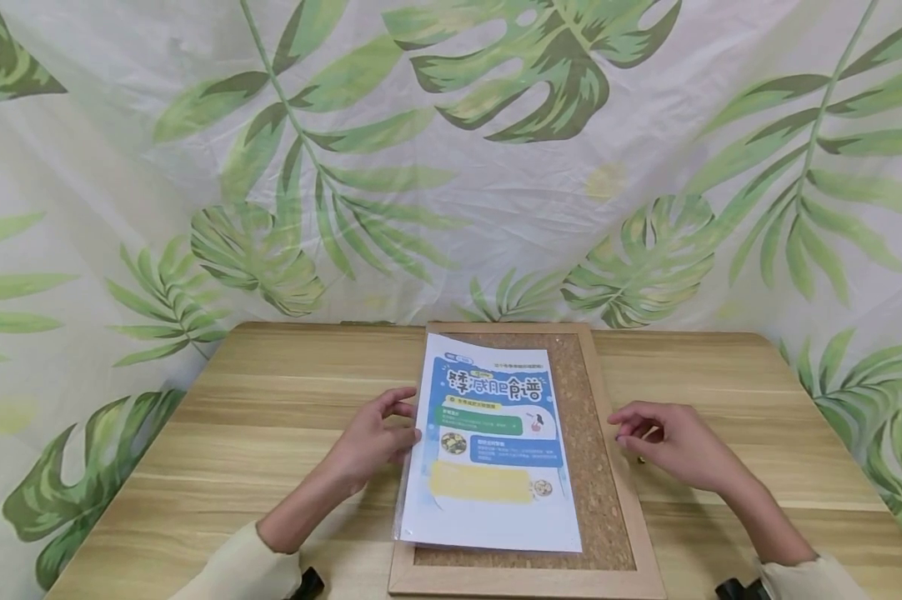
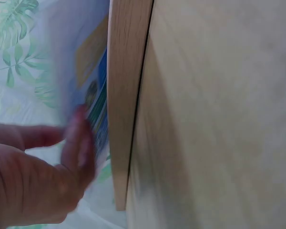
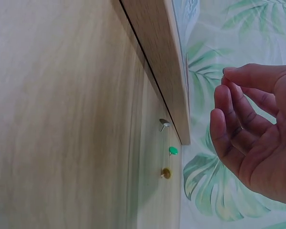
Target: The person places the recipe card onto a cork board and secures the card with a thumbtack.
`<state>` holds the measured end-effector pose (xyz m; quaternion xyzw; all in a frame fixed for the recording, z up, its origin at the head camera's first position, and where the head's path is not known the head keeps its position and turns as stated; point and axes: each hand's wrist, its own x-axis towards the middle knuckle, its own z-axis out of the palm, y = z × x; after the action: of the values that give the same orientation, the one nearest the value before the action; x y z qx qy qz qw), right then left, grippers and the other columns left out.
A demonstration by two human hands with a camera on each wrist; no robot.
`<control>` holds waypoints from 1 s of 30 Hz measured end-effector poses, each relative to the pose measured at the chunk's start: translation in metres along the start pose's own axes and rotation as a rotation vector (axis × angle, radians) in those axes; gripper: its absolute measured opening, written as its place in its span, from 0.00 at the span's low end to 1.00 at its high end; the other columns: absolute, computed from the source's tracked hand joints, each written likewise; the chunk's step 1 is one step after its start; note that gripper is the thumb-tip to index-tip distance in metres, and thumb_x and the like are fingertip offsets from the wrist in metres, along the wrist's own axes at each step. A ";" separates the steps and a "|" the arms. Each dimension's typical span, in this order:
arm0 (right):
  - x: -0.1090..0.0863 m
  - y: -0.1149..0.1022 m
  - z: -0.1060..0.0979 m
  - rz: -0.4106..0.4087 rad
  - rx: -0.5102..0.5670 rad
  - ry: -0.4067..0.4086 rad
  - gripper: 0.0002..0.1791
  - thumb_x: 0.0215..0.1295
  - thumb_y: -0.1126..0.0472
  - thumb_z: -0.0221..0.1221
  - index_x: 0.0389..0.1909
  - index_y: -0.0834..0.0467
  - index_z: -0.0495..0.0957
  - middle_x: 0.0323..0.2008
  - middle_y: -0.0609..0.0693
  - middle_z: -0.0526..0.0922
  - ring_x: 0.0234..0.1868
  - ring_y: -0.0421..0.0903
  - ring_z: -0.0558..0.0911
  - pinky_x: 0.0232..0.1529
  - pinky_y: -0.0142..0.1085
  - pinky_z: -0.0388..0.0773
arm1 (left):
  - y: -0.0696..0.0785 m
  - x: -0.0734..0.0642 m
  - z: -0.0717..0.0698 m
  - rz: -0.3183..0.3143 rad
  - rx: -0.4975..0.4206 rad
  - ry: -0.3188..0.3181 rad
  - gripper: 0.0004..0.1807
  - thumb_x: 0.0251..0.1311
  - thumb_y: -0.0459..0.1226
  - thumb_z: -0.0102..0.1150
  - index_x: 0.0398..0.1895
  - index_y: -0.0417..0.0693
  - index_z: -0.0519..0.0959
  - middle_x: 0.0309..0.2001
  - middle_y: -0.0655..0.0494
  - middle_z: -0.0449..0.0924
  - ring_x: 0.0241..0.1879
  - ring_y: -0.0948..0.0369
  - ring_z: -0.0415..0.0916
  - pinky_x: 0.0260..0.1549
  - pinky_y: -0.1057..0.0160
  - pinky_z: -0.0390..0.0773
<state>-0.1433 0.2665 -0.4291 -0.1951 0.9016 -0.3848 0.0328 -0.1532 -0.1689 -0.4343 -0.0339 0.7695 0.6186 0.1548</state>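
A printed sheet (image 1: pixel 496 517) with blue, green and yellow panels lies over the cork board (image 1: pixel 597 467), covering most of its left part. At the sheet's left edge, my left hand (image 1: pixel 372 437) pinches the margin with thumb and fingers; the left wrist view shows this hand (image 2: pixel 43 176) blurred beside the sheet (image 2: pixel 76 28). My right hand (image 1: pixel 672 442) hovers just off the board's right side. Between its thumb and fingertip is a tiny purple-looking thumbtack (image 1: pixel 618 436), mostly hidden. In the right wrist view the other fingers of this hand (image 3: pixel 262 138) are loosely bent.
The board's wooden frame (image 1: pixel 526 582) rests on a wood-grain table (image 1: pixel 751 433). Right of the frame lie a silver thumbtack (image 3: pixel 164 124), a green thumbtack (image 3: pixel 173 150) and a gold thumbtack (image 3: pixel 166 173). A leaf-patterned cloth (image 1: pixel 496 208) hangs behind the table.
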 end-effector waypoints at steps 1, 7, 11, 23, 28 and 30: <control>0.001 -0.001 0.001 -0.001 -0.003 -0.002 0.10 0.71 0.65 0.69 0.51 0.58 0.88 0.35 0.43 0.87 0.37 0.32 0.83 0.39 0.32 0.85 | 0.000 0.000 0.001 0.000 0.016 -0.015 0.37 0.68 0.24 0.63 0.80 0.43 0.66 0.59 0.41 0.74 0.40 0.57 0.84 0.33 0.60 0.87; 0.006 -0.003 0.005 -0.002 -0.009 -0.017 0.10 0.71 0.65 0.68 0.51 0.58 0.88 0.35 0.42 0.86 0.37 0.33 0.82 0.39 0.32 0.84 | 0.000 0.003 0.008 0.043 0.128 -0.092 0.41 0.65 0.22 0.65 0.81 0.40 0.63 0.54 0.42 0.78 0.32 0.58 0.84 0.29 0.57 0.88; 0.011 -0.005 0.009 -0.005 -0.020 -0.028 0.09 0.71 0.64 0.68 0.50 0.57 0.88 0.35 0.43 0.86 0.37 0.34 0.82 0.39 0.32 0.85 | 0.001 0.007 0.013 0.081 0.195 -0.113 0.43 0.64 0.21 0.66 0.82 0.39 0.62 0.52 0.41 0.79 0.30 0.59 0.84 0.29 0.57 0.89; 0.032 -0.011 0.016 -0.008 -0.052 -0.058 0.09 0.71 0.66 0.67 0.50 0.57 0.88 0.35 0.43 0.85 0.37 0.39 0.82 0.41 0.32 0.84 | 0.007 0.020 0.023 0.085 0.392 -0.164 0.41 0.64 0.23 0.69 0.80 0.34 0.64 0.41 0.46 0.79 0.24 0.58 0.83 0.26 0.59 0.88; 0.039 -0.014 0.019 -0.019 -0.055 -0.060 0.10 0.71 0.67 0.67 0.51 0.58 0.88 0.34 0.43 0.85 0.37 0.39 0.82 0.41 0.32 0.84 | 0.009 0.024 0.029 0.109 0.396 -0.201 0.33 0.63 0.22 0.69 0.72 0.32 0.71 0.39 0.45 0.78 0.25 0.58 0.83 0.27 0.58 0.89; 0.040 -0.014 0.019 -0.017 -0.055 -0.064 0.10 0.71 0.67 0.67 0.51 0.58 0.88 0.34 0.43 0.85 0.37 0.40 0.82 0.41 0.32 0.84 | 0.010 0.025 0.031 0.113 0.393 -0.213 0.27 0.64 0.22 0.68 0.66 0.32 0.74 0.38 0.44 0.78 0.25 0.58 0.83 0.28 0.58 0.89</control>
<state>-0.1717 0.2289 -0.4288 -0.2158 0.9087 -0.3536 0.0527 -0.1728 -0.1337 -0.4379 0.1054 0.8551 0.4648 0.2040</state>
